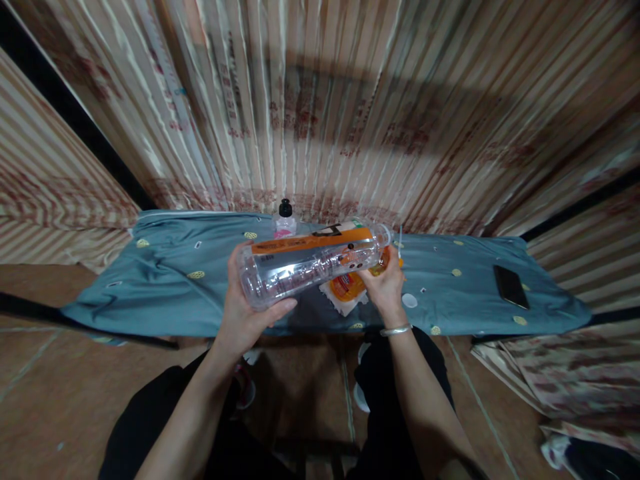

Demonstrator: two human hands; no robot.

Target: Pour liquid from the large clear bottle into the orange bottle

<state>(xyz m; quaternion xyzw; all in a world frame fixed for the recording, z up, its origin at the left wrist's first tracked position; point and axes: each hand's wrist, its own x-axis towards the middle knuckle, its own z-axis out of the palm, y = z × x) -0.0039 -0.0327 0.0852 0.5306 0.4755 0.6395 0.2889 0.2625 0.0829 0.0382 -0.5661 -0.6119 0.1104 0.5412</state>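
A large clear plastic bottle (300, 263) with an orange and grey label is tilted almost flat, its mouth pointing right. My left hand (245, 307) is closed around its base end. Below that mouth, my right hand (384, 283) is closed around a smaller bottle with orange-yellow liquid (381, 261); its fingers are partly hidden. Under the big bottle, an orange item with a printed label (345, 287) lies on a white tissue (346, 307), close to my right hand. Whether it is part of the smaller bottle, I cannot tell.
A small bottle with a black cap (285, 217) stands at the back of the blue cloth-covered table (170, 267). A round white cap (410, 301) lies right of my wrist. A dark phone (511, 287) rests farther right. A striped curtain (320, 120) hangs behind.
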